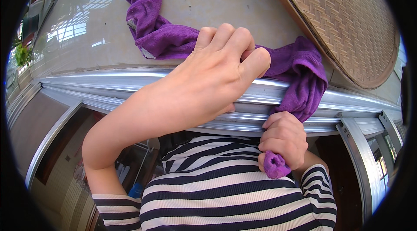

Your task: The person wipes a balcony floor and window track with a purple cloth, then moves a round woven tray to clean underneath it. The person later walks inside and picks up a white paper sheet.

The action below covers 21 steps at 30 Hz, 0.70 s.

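Observation:
A long purple terry cloth (169, 37) with a worn grey edge lies twisted across a pale glossy slab. My left hand (228, 58) is curled over its middle, back of the hand upward, with the cloth coming out on both sides of the fingers; the fingertips are mostly hidden. From there the cloth runs right, folds over and hangs down across the aluminium window track (254, 99). My right hand (284, 141) is closed in a fist around its lower end, near my striped top, and a rolled tip pokes out below the fist.
A woven wicker panel with a wooden rim (345, 25) lies at the upper right, touching the cloth. The pale slab (97, 35) has small dark specks and reflects window panes. Metal frames (355, 159) stand at the lower right. A green plant (22, 54) shows far left.

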Tool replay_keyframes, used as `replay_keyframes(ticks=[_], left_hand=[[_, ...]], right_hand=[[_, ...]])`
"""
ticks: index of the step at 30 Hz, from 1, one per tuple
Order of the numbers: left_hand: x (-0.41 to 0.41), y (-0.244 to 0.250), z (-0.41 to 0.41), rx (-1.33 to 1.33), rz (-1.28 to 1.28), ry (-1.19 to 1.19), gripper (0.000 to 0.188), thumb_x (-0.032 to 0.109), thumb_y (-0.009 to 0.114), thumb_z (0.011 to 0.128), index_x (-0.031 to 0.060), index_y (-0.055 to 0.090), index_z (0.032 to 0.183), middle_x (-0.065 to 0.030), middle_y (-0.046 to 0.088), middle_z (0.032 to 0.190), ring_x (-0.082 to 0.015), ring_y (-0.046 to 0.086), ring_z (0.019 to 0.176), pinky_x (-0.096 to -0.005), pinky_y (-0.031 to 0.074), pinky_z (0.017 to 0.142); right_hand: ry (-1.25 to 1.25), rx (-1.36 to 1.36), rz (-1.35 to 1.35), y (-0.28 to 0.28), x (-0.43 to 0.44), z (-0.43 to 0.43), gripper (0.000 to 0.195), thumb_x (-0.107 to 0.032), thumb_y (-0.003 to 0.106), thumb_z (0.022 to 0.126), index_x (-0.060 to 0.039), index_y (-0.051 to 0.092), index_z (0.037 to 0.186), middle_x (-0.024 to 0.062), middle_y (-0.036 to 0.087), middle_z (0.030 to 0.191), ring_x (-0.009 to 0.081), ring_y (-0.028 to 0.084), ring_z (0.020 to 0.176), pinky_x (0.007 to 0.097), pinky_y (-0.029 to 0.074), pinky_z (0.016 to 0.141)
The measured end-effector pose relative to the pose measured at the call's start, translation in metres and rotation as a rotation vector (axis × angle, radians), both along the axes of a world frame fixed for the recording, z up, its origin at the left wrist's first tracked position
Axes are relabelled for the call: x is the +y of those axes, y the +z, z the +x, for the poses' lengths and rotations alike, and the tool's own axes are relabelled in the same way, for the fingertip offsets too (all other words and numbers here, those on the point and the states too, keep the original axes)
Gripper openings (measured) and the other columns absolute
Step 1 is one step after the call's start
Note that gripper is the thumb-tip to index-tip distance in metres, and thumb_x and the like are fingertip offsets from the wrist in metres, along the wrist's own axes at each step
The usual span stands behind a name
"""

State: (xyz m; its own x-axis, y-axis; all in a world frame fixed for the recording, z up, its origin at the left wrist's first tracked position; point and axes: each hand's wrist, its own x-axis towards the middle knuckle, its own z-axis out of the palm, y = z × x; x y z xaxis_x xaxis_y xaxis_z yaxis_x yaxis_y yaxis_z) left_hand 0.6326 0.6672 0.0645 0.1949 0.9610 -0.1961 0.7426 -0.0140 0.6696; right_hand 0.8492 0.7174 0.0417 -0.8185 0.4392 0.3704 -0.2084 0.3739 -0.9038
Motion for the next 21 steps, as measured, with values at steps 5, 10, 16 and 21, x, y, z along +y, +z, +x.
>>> replay_keyframes(ticks=[5,10,16,21], left_hand=[[-0.001,-0.001,0.004,0.090,0.027,-0.008,0.062,0.005,0.082,0.051,0.0094,0.047,0.103,-0.0092,0.043,0.101,-0.0272,0.045,0.098,-0.0379,0.034,0.086],[-0.004,0.007,0.004,0.092,0.040,0.004,0.057,0.005,0.081,0.055,0.0100,0.049,0.101,-0.0095,0.044,0.102,-0.0274,0.045,0.100,-0.0381,0.034,0.087],[-0.010,0.016,-0.003,0.034,0.081,-0.045,0.029,0.009,0.071,0.059,0.0125,0.059,0.084,-0.0076,0.046,0.100,-0.0262,0.045,0.098,-0.0390,0.034,0.087],[-0.020,0.014,-0.004,0.023,0.188,-0.069,0.018,0.016,0.064,0.057,0.0127,0.062,0.074,-0.0044,0.048,0.093,-0.0235,0.047,0.093,-0.0395,0.036,0.084]], right_hand=[[0.000,-0.001,-0.002,0.000,0.000,0.000,0.029,-0.020,0.069,0.061,0.0023,0.060,0.076,0.0092,0.056,0.064,0.0222,0.053,0.052,0.0337,0.048,0.053],[-0.005,-0.002,0.003,0.000,0.000,0.000,0.029,-0.020,0.070,0.062,0.0023,0.059,0.077,0.0090,0.056,0.064,0.0219,0.053,0.052,0.0336,0.048,0.053],[-0.004,-0.009,0.013,0.001,-0.001,-0.001,0.029,-0.020,0.070,0.062,0.0022,0.059,0.077,0.0087,0.056,0.064,0.0215,0.053,0.051,0.0333,0.048,0.053],[-0.003,-0.004,0.013,-0.001,0.000,0.000,0.028,-0.019,0.069,0.062,0.0021,0.059,0.077,0.0088,0.056,0.064,0.0215,0.052,0.051,0.0334,0.047,0.053]])
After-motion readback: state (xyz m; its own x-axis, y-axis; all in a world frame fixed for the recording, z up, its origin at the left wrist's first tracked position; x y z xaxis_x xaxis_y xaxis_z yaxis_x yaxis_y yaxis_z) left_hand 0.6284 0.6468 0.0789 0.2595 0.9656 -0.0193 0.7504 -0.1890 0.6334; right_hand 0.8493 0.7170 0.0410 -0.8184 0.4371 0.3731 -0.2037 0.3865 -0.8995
